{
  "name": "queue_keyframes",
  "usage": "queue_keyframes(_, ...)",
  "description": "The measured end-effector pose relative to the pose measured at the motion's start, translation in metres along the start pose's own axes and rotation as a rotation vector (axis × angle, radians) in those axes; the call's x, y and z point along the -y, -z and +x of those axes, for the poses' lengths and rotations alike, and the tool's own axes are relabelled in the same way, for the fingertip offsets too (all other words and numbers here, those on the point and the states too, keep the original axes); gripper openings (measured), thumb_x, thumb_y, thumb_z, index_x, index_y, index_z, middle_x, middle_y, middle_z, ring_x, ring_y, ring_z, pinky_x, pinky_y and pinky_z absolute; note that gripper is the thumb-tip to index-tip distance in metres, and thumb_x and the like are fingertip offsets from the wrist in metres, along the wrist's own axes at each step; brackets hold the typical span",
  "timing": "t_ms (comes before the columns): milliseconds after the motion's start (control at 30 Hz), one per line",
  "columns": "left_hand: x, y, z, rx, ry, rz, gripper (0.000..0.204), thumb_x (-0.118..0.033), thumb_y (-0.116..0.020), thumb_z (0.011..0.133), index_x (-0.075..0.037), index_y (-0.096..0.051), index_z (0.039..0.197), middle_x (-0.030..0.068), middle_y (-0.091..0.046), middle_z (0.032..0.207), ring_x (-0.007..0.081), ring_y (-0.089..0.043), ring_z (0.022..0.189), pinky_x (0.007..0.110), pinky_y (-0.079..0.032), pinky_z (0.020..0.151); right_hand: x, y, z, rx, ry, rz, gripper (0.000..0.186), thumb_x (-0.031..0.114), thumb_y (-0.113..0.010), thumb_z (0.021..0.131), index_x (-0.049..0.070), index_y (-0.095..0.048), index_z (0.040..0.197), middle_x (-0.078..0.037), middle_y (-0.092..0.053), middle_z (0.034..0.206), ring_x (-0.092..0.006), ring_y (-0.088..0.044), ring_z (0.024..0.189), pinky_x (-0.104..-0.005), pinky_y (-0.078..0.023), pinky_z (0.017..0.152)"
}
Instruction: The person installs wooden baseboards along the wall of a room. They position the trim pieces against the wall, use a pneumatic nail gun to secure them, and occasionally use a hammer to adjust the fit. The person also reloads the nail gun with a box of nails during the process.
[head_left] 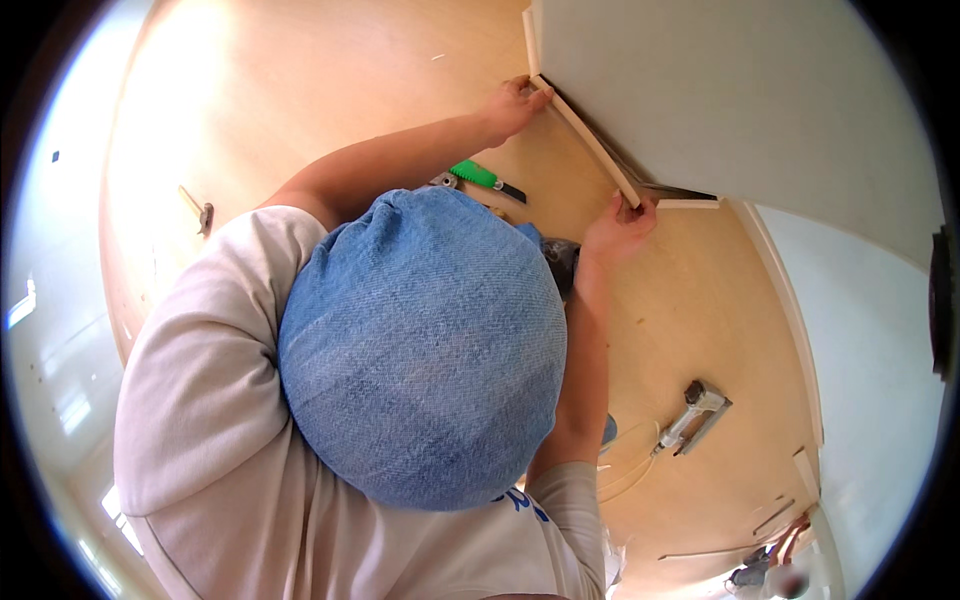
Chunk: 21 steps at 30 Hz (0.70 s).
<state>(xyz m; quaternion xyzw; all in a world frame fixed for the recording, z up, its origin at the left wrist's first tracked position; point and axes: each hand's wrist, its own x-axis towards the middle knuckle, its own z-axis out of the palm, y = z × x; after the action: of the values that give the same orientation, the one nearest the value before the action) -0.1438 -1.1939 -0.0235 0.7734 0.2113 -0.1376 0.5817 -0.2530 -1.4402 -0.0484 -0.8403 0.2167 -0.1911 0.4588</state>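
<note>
A thin, pale wooden trim strip (590, 138) runs along the foot of the wall, held between my two hands. My left hand (515, 108) pinches its far end, next to the wall corner. Around its near end my right hand (620, 228) has its fingers closed. A dark gap (625, 165) shows between the strip and the grey wall panel (740, 100). My bent knee (420, 350) in blue denim fills the middle of the view, with a dark shoe (562, 262) partly showing beyond it. Near my left forearm lies a green-handled tool (475, 174) with a dark end.
On the wooden floor (640, 370), a nail gun (697, 410) with a pale hose lies at the right, and a hammer (203, 215) at the left. More trim (780, 270) edges the right wall. Loose strips (705, 553) and another person (785, 575) are at the lower right.
</note>
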Motion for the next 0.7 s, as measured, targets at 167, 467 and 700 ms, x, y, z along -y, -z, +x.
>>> queue_keyframes(167, -0.023, -0.006, -0.020, -0.009, -0.016, -0.075, 0.062, -0.043, -0.067, 0.098, 0.003, -0.056, 0.139, 0.0189, -0.069, 0.124, 0.0281, -0.067, 0.108, 0.040, -0.055, 0.088, 0.008, 0.003, -0.002, -0.022, -0.046, 0.024, 0.042, 0.016, -0.077, 0.091, -0.002, -0.058, 0.124, -0.018, -0.065, 0.113, -0.0292, -0.068, 0.102, -0.0385, -0.056, 0.088)
queue_keyframes(467, -0.021, -0.020, -0.015, -0.147, 0.024, 0.100, 0.060, -0.045, -0.060, 0.101, 0.004, -0.056, 0.135, 0.0266, -0.064, 0.126, 0.0386, -0.066, 0.108, 0.046, -0.055, 0.090, 0.018, -0.003, 0.011, -0.097, -0.101, 0.117, 0.033, 0.016, -0.074, 0.094, -0.001, -0.060, 0.119, -0.016, -0.065, 0.112, -0.0283, -0.068, 0.097, -0.0377, -0.058, 0.084)
queue_keyframes(700, -0.016, -0.024, -0.013, -0.140, 0.008, 0.158, 0.060, -0.045, -0.055, 0.103, 0.004, -0.050, 0.136, 0.0315, -0.050, 0.138, 0.0456, -0.055, 0.125, 0.050, -0.050, 0.101, 0.019, 0.001, 0.020, -0.019, -0.173, 0.125, 0.036, 0.018, -0.075, 0.094, -0.003, -0.059, 0.119, -0.015, -0.068, 0.106, -0.0258, -0.069, 0.096, -0.0365, -0.058, 0.085)
